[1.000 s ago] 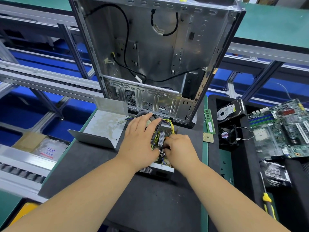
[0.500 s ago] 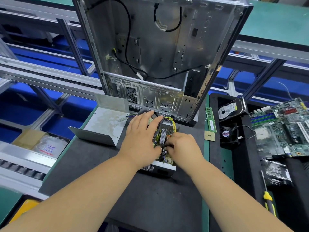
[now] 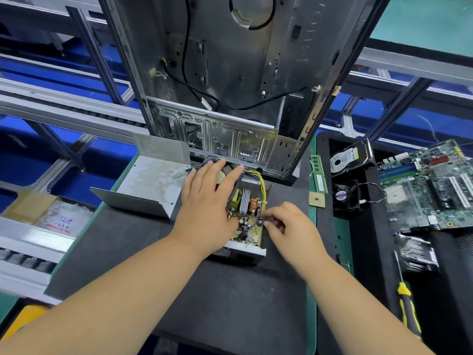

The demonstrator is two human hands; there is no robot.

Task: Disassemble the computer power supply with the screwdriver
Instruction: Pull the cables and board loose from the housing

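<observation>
The opened power supply [image 3: 246, 252] lies on the black mat [image 3: 230, 303], its circuit board, heatsink, copper coil and yellow wires exposed. My left hand [image 3: 207, 201] rests flat on its left half, fingers straight and spread over the fan end. My right hand [image 3: 291, 226] hovers at the board's right edge with thumb and fingertips curled together; I see nothing between them. The power supply's grey metal cover [image 3: 148, 183] lies open to the left. The yellow-handled screwdriver [image 3: 407, 303] lies untouched at the far right.
An empty computer case [image 3: 230, 73] stands upright right behind the power supply. On the right lie a RAM stick [image 3: 318, 175], a CPU [image 3: 316, 199], a small fan [image 3: 343, 196], a hard drive [image 3: 348, 157], a motherboard [image 3: 430, 190] and a heatsink [image 3: 414, 252].
My right hand has drawn back to the right, off the middle of the board to its edge. My left hand has stayed on the power supply.
</observation>
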